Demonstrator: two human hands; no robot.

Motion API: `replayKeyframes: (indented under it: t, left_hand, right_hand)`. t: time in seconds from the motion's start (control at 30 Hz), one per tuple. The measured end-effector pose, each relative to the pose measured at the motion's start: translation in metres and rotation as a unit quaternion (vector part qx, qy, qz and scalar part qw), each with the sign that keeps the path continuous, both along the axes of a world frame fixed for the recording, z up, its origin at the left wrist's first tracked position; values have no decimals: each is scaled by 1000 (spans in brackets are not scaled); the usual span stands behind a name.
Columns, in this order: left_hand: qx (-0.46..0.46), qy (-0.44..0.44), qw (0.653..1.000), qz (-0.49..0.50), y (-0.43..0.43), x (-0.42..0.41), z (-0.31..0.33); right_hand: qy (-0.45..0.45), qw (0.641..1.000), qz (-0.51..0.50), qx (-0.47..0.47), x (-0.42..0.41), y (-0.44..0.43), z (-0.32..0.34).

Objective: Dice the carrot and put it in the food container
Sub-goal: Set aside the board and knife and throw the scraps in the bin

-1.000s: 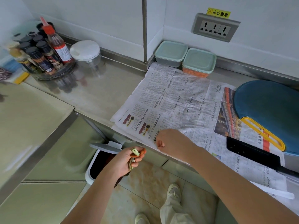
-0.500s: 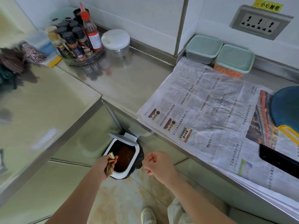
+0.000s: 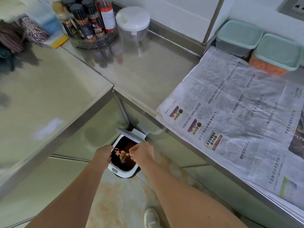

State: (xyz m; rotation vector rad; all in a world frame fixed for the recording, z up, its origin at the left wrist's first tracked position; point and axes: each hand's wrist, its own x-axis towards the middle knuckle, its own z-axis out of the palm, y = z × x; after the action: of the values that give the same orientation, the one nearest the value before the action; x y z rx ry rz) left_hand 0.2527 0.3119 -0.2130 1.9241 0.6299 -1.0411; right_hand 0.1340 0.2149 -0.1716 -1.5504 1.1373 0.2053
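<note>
Both my hands hang over a small white bin (image 3: 121, 172) on the floor, its lid flipped open. Orange and green carrot scraps (image 3: 122, 156) are in the air between my hands, above the bin's dark inside. My left hand (image 3: 102, 154) is at the bin's left rim, back facing up and fingers turned down. My right hand (image 3: 141, 153) has curled fingers pointing at the scraps. On the counter at the far right stands a food container (image 3: 269, 67) full of orange carrot dice, its mint lid on. A second lidded container (image 3: 238, 37) stands beside it.
Newspaper (image 3: 238, 104) covers the right counter. At the back left are a round rack of spice bottles (image 3: 87, 23) and a clear jar with a white lid (image 3: 133, 22). A steel counter corner juts out above the bin. My shoe (image 3: 151, 218) is on the tiled floor.
My view swung down and left, away from the cutting board and knife. Both hands dropped from the counter edge to the bin, and the scraps left my left hand.
</note>
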Motion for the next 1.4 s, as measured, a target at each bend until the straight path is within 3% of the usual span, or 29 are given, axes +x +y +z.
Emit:
replayKeyframes:
  t: [0.27,0.37,0.5,0.7,0.83,0.87,0.97,1.03,1.13,1.3,1.4]
  left_hand:
    - [94,-100,986,-98,3,5,25]
    - [50,-85,992,-76,5,-1,44]
    - [-83,9,990,-118,2,-19,73]
    - [-250,232,923,-180,-28,-61,130]
    - [-303,343,874,-161,-66,-110,144]
    - [-314,366,861,-160,-77,-123,144]
    - [-325,403,835,-184,-105,-147,139]
    - [-326,410,831,-189,-117,-150,134]
    - [-322,406,830,-204,-123,-148,132]
    - [-322,378,836,-235,-122,-147,130]
    - [-335,370,835,-232,-122,-148,131]
  right_hand:
    - [-9,991,58,-116,20,6,4]
    - [-42,978,107,-174,11,1,29]
    - [-101,958,141,-230,-19,-13,90]
    - [-213,926,16,-310,-104,-63,164]
    - [-228,948,-155,-160,-148,-102,150]
    - [-216,949,-155,-170,-158,-109,147]
    - [-90,951,25,-296,-175,-125,129]
    - [-14,910,193,-366,-178,-131,116]
    - [40,852,333,-403,-187,-130,109]
    - [17,831,437,-343,-206,-104,126]
    - [-28,859,447,-248,-216,-92,138]
